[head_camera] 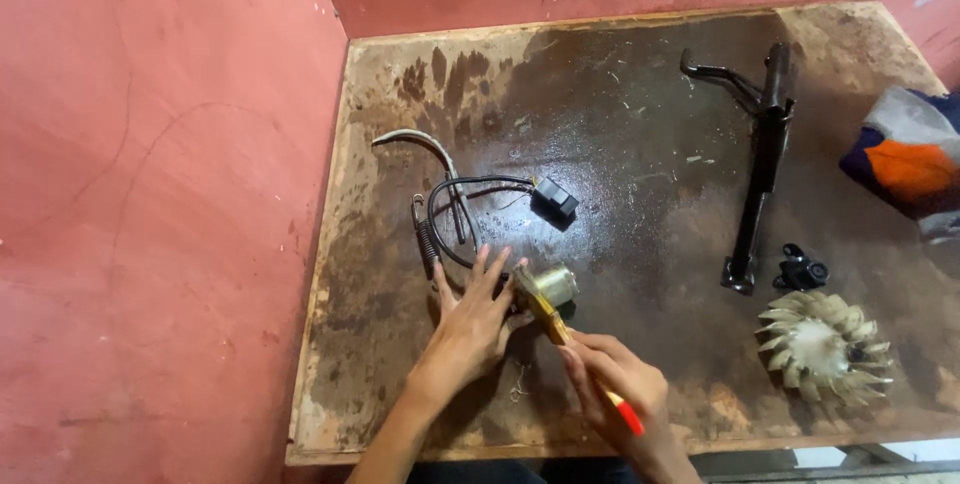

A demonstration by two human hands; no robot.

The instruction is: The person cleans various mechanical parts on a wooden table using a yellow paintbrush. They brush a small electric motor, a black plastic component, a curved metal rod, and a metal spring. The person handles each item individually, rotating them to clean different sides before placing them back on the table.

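Your right hand is closed around a brush with a red handle end, its long axis slanting up-left to the small metal cylinder. Your left hand (fingers spread, gripping nothing) steadies that cylinder. They're on a stained brown table in a red-walled corner.

Small silvery cylindrical part, on its side, mid-table, yellow red-handled brush touching it

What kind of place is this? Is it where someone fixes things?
Probably a small repair workshop. A stained, greasy workbench holds a black metal lever part, a pale finned fan wheel and a wired part under the hands.
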